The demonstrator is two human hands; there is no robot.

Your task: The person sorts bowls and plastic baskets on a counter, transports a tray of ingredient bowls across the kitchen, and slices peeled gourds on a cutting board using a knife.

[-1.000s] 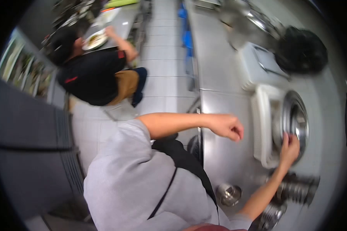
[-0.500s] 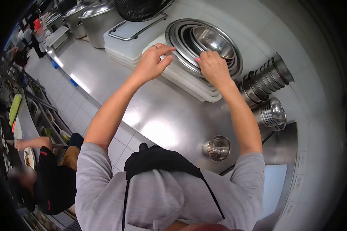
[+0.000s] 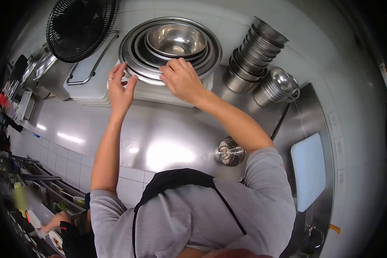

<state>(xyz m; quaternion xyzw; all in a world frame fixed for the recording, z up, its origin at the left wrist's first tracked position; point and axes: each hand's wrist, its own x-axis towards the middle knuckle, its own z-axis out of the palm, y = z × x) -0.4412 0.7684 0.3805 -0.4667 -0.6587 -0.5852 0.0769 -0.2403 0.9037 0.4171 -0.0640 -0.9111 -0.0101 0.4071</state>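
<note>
While both my hands reached out ahead of me, the nested steel bowls (image 3: 176, 39) lay just beyond my fingertips, raised on a stack of white plastic bins (image 3: 155, 95) toward the wall. They were round, with no long axis to line up with, so what mattered was the side on which each hand met them. My right hand (image 3: 185, 81) was the nearer to the inner bowls: it came in at the near side, right of the middle, fingers bent down over the stacked rims. Whether it had closed on a rim, and on which one, I could not tell. My left hand (image 3: 121, 94) was spread wide, thumb and fingers apart with nothing between them, at the near left edge of the largest bowl; contact there was unclear. The smallest bowl sat toward the far side of the nest, mouth up, farther from my left hand than from my right. Off to the left stood a black fan (image 3: 84, 30); to the right, a leaning column of steel pots (image 3: 256, 53).
</note>
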